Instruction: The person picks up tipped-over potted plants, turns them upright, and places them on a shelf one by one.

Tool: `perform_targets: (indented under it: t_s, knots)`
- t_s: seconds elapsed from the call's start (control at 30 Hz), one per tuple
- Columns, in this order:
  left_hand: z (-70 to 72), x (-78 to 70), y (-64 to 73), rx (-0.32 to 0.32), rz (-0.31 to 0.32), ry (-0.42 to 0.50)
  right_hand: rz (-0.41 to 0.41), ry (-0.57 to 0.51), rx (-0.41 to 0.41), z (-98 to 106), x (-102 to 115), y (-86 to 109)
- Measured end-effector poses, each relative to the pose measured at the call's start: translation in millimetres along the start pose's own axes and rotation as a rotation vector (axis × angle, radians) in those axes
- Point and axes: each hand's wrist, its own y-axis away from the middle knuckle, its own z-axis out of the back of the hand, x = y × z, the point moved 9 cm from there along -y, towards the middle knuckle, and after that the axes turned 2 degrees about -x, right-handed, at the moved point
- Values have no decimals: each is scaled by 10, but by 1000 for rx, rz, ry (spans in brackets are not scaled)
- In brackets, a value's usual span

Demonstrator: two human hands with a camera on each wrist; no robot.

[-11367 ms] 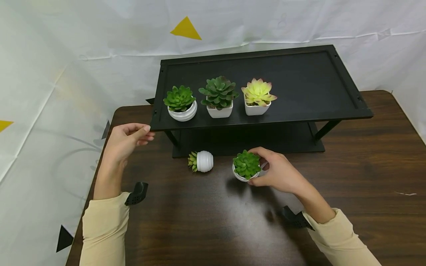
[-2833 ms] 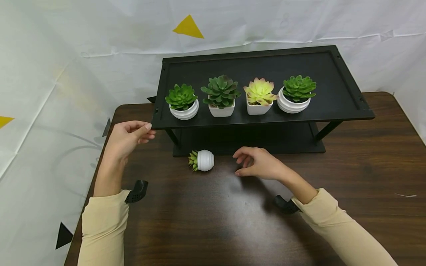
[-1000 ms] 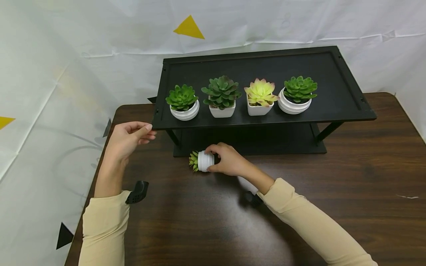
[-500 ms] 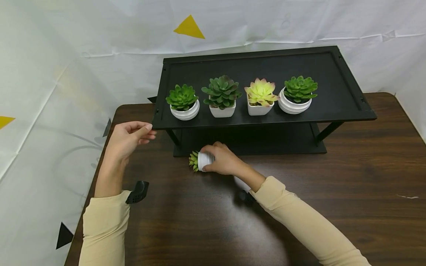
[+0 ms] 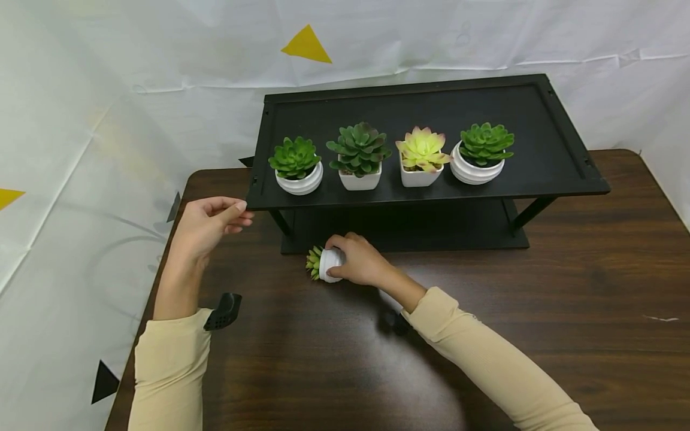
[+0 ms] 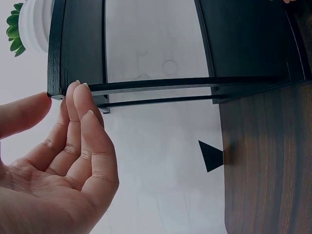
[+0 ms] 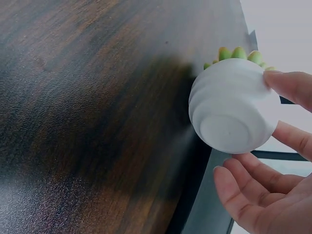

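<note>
My right hand [image 5: 362, 261] grips a small potted succulent [image 5: 330, 265] by its ribbed white round pot. The plant lies sideways in the head view, its yellow-green leaves pointing left. In the right wrist view the pot's base [image 7: 225, 132] faces the camera, with thumb and fingers around its side. My left hand [image 5: 202, 230] pinches the front left corner of a two-tier black shelf [image 5: 431, 194]; in the left wrist view the thumb [image 6: 29, 114] is at the top edge, fingers beneath.
On the shelf's top stand a green succulent [image 5: 295, 164], a dark green one [image 5: 359, 155], a yellow pink-tipped one [image 5: 421, 157] and another green one [image 5: 482, 152], all in white pots. The brown wooden table [image 5: 302, 359] meets white sheeting behind.
Earlier my right hand held a green succulent over the table; that plant now stands rightmost on the shelf. The hand moved left, took the lying succulent and tilted it slightly. The left hand stayed.
</note>
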Motion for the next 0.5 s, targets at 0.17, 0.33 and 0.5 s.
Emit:
perform_targets:
  t_s: [0.17,0.33,0.5]
  knots:
    - [0,6,-4,3,1,7,-8,8,8,-8,-16,14]
    - [-1,9,-3,5,4,9,-19,12,34,-33,-60,29]
    - [-2,8,-4,5,3,12,-21,5,61,-36,-97,46]
